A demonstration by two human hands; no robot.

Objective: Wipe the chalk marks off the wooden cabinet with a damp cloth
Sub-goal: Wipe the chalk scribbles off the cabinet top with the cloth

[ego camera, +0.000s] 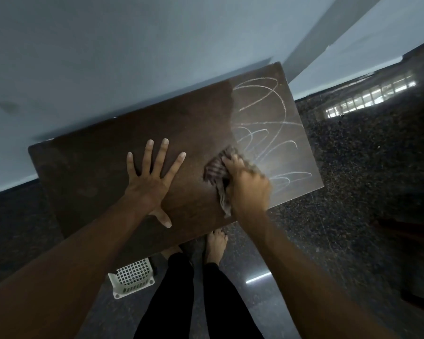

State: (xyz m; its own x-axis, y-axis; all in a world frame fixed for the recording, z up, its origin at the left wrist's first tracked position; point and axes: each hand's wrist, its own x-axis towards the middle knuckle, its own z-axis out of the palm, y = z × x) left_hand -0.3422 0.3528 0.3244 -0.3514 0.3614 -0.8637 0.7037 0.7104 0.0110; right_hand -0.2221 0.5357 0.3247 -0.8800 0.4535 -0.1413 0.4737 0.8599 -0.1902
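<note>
Right grip point(249, 187) clenches the cloth point(214, 170) on the cabinet point(108, 155) beside chalk marks point(267, 133); left grip point(149, 184) rests flat, fingers spread.

Pale blue wall point(108, 57) meets dark speckled floor point(353, 192).

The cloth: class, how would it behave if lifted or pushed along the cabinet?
Probably floppy: the cloth bunches under the right hand, a limp tail trailing. Likely light: one hand holds it. Should slide on the smooth cabinet.

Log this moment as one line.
step: wiping | right hand: grips cloth on cabinet | left hand: flat on cabinet | chalk marks: on right part
</note>
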